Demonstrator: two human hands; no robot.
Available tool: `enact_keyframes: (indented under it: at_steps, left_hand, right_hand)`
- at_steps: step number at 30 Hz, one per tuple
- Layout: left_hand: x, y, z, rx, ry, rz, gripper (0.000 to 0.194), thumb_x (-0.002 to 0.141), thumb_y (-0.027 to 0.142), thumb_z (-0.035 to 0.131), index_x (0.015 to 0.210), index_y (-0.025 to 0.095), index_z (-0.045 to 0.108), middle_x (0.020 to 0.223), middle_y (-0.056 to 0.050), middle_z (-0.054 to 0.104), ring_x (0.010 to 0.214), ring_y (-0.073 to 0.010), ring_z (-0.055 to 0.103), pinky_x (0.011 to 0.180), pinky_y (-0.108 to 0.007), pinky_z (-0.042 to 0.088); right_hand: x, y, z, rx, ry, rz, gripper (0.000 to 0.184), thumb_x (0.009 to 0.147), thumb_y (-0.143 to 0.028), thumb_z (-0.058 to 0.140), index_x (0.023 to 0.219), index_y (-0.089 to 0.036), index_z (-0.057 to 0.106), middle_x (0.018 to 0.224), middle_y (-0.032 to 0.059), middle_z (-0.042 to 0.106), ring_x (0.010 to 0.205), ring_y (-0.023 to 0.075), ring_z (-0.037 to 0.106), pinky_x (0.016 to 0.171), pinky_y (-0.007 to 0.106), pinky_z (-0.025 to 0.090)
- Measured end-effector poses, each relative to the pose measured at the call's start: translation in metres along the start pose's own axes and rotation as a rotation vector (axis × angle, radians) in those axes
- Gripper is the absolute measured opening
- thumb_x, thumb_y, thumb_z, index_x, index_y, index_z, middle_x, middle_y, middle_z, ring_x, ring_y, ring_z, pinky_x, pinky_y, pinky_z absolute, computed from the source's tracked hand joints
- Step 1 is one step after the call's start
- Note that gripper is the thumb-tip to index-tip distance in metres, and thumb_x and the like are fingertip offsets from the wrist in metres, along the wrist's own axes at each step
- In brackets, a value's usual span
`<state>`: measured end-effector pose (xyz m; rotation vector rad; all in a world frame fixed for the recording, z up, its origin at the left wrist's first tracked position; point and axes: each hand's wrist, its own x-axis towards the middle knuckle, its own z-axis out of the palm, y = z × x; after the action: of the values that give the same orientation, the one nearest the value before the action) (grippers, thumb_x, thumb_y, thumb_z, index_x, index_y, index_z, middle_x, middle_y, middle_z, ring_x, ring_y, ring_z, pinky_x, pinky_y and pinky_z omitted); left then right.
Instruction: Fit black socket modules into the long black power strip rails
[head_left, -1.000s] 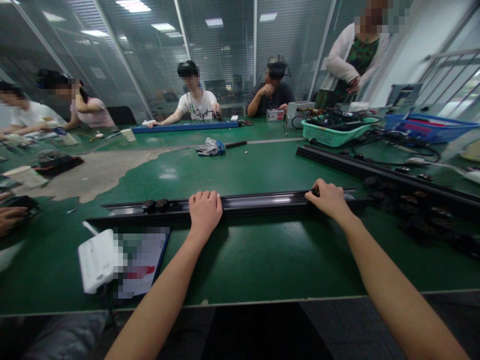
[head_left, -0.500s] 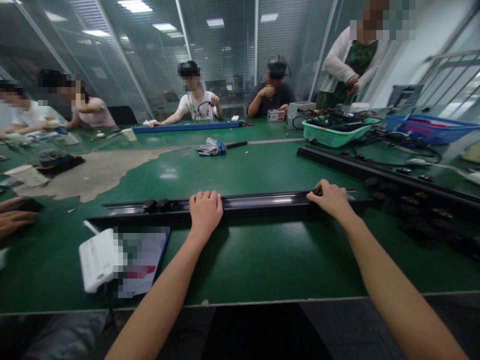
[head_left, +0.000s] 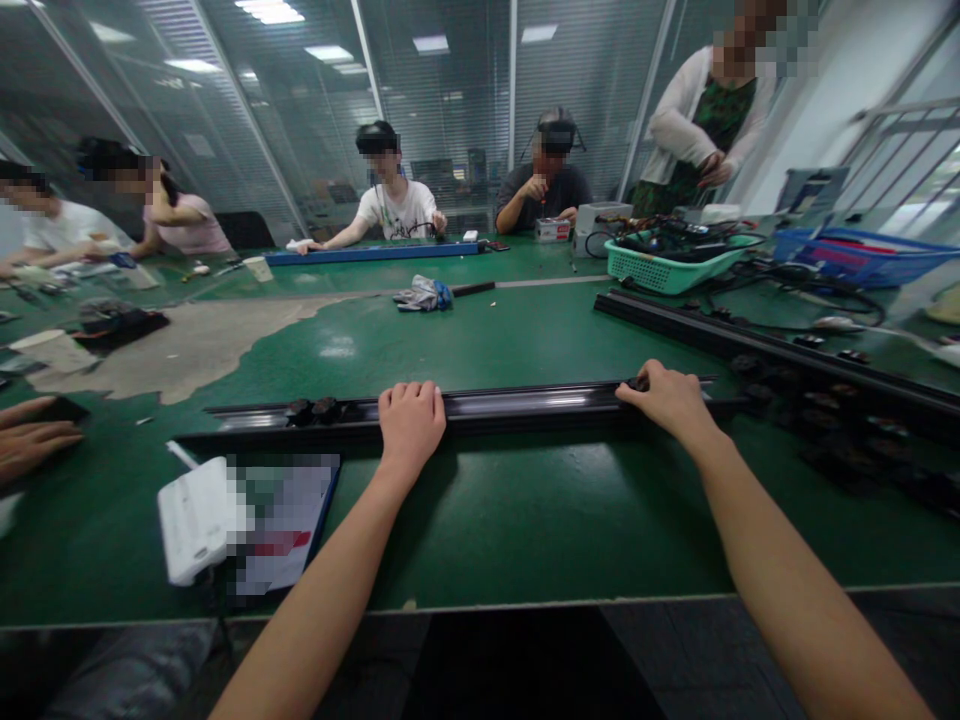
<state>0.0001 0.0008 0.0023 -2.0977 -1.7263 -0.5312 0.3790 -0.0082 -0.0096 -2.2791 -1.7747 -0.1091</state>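
A long black metal rail [head_left: 517,404] with a shiny channel lies across the green table in front of me. My left hand [head_left: 412,425] is wrapped over the rail left of its middle, fingers on the far edge. Near the right end, my right hand [head_left: 667,398] pinches a small black part [head_left: 637,383] that sits at the channel; the fingers cover most of it. Two black round parts [head_left: 313,410] rest in the channel toward the left end.
A white device [head_left: 196,515] and a sheet in a blue folder [head_left: 289,540] lie front left. More black parts [head_left: 832,430] and a second rail [head_left: 735,335] are at right. Gloves [head_left: 424,294], a green basket [head_left: 667,268] and several people stand or sit beyond. Another person's hand [head_left: 34,438] is at left.
My right hand has shifted very slightly to the right and down with the small black part. My left hand and the rail look unmoved.
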Motion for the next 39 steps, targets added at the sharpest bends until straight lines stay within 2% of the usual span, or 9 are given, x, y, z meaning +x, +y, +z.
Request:
enact_keyframes:
  at_steps: [27,39]
  left_hand:
    - [0.0,-0.0003,0.0007,-0.007,0.004,-0.004,0.035,0.099,0.03,0.031,0.093,0.021,0.064,0.098,-0.012,0.069,0.1,-0.0288,0.056,0.091,-0.043,0.034]
    - [0.0002,-0.0001,0.0001,-0.021,0.004,-0.005,0.034,0.099,0.03,0.032,0.092,0.02,0.064,0.099,-0.011,0.069,0.1,-0.0284,0.055,0.091,-0.043,0.034]
  right_hand:
    - [0.0006,-0.0003,-0.0009,-0.046,0.009,0.017,0.037,0.082,-0.054,0.046,0.093,-0.019,0.052,0.09,0.0142,0.068,0.086,0.0303,0.061,0.077,0.039,0.035]
    - [0.002,0.0034,-0.0011,-0.058,-0.011,0.074,0.042,0.083,-0.056,0.045,0.097,-0.017,0.054,0.093,0.0159,0.068,0.089,0.0316,0.062,0.08,0.04,0.036]
